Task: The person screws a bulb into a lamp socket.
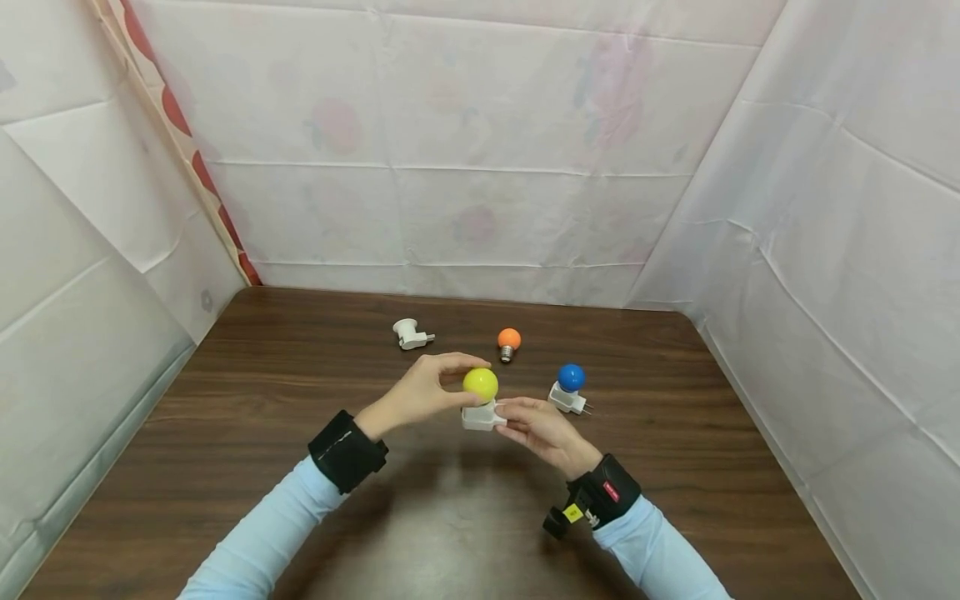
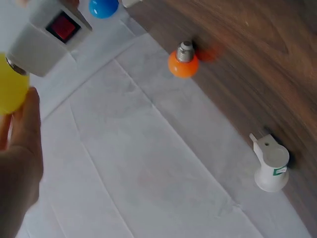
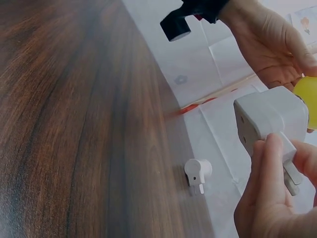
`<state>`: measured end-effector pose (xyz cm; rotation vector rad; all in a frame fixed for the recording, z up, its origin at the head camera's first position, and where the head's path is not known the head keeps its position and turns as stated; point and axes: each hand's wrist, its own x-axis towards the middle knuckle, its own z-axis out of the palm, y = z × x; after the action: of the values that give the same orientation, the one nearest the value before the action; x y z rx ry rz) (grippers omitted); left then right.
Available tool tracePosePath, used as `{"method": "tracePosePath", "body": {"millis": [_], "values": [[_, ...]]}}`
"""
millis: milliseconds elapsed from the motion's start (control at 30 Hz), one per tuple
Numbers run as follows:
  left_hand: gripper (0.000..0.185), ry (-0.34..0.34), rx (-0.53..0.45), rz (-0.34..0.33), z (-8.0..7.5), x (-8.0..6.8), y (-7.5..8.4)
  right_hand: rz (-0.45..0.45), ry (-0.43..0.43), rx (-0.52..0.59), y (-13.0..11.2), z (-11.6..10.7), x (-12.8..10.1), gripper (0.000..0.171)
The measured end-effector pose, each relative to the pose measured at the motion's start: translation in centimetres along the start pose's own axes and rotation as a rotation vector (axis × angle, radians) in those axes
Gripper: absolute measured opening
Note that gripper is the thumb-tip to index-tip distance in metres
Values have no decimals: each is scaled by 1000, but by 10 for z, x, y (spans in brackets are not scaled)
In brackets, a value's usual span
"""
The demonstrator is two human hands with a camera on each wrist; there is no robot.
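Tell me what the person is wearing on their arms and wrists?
Both arms wear long light blue sleeves. Each wrist has a wide black band: the left black wrist band is plain, with a thin pale line across it, while the right black wrist band shows a small red label and a little yellow tag. The left hand and right hand are bare, without gloves or rings.

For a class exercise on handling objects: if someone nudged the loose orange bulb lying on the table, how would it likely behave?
The orange bulb is round and lies alone on the smooth wooden table, so it would probably roll, likely curving around its narrower metal screw base. It looks small, probably light.
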<state>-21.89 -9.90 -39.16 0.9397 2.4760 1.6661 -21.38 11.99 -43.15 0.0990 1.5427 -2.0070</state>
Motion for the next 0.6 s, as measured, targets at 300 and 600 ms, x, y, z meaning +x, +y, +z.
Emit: {"method": "tracePosePath", "body": {"millis": [300, 600], "values": [[48, -126, -67, -16, -7, 2, -2, 15, 6, -15, 3, 1, -1, 45], [50, 18, 9, -22, 1, 1, 4, -3, 9, -15, 2, 1, 0, 46]]}}
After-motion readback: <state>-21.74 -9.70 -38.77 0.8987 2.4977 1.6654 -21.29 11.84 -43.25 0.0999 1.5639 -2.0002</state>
